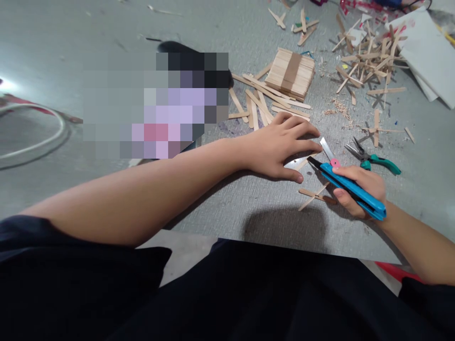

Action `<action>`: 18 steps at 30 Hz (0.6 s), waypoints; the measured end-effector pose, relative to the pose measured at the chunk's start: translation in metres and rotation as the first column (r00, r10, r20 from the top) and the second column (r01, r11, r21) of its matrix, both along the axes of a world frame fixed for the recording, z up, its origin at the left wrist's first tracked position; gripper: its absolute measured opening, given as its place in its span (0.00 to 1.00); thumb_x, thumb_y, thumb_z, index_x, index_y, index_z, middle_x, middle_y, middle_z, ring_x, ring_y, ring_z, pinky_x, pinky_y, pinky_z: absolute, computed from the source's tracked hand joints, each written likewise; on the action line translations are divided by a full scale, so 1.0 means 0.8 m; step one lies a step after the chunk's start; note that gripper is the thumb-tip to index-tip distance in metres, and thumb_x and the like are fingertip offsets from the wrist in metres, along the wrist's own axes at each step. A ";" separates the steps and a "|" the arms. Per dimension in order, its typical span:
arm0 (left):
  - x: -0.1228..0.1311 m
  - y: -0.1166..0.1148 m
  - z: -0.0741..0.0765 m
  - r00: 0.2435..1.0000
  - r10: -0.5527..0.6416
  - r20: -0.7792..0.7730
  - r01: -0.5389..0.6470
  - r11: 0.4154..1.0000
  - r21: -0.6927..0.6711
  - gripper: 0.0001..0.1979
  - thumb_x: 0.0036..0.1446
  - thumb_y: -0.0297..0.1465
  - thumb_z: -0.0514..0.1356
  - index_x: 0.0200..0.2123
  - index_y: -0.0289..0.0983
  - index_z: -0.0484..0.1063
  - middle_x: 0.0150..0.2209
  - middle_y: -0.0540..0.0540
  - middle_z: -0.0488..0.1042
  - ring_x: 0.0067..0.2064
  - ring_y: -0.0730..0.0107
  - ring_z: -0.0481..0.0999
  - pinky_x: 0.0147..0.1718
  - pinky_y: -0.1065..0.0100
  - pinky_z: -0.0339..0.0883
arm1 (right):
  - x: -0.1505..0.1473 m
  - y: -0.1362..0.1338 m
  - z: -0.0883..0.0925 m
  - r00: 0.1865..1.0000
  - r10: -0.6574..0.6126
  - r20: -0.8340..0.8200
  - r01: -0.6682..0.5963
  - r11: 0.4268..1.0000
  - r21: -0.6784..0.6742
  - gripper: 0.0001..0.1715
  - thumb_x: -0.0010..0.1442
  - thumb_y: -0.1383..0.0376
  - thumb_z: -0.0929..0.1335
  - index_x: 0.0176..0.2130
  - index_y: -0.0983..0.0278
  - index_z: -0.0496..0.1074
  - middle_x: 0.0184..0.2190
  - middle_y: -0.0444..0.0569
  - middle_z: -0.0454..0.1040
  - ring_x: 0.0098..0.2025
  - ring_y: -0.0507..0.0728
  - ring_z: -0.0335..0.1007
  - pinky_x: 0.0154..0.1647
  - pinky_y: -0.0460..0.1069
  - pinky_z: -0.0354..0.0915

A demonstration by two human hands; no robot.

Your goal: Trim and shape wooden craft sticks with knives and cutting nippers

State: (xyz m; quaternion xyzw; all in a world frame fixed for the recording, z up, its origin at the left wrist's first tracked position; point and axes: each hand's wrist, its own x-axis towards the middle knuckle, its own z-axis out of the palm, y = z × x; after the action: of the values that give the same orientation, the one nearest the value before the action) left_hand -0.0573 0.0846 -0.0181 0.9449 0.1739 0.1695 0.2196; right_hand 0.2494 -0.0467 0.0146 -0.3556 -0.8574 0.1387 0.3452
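My right hand (368,182) grips a blue utility knife (350,187), its dark tip pointing up and left towards my other hand. My left hand (277,147) lies palm down with fingers spread, holding nothing I can see. Between its thumb and forefinger, by the knife tip, shows part of a pale wooden stick (303,164). Just beyond the knife is a small metal blade (327,149) with a pink round end. Below the knife tip, two crossed craft sticks (314,194) rest on the table.
Green-handled pliers (386,163) lie to the right. A banded bundle of craft sticks (280,71) sits beyond my left hand, among loose sticks (259,106). Farther right are a heap of crossed sticks (377,59), wood shavings (339,109) and white paper (426,52). A blurred patch covers the left.
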 end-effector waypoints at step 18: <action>0.000 0.001 -0.003 0.999 -0.012 -0.032 0.013 1.000 0.027 0.41 0.72 0.71 0.59 0.75 0.55 0.78 0.79 0.36 0.73 0.77 0.31 0.68 0.78 0.32 0.51 | 0.000 -0.001 -0.002 1.000 -0.003 -0.029 0.003 1.000 0.024 0.19 0.81 0.60 0.72 0.67 0.58 0.80 0.43 0.49 0.90 0.37 0.59 0.89 0.35 0.53 0.83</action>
State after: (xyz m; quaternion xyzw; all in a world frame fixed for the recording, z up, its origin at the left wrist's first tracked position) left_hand -0.0576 0.0850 -0.0202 0.9513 0.1692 0.1555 0.2052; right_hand 0.2494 -0.0475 0.0132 -0.3506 -0.8535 0.1329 0.3620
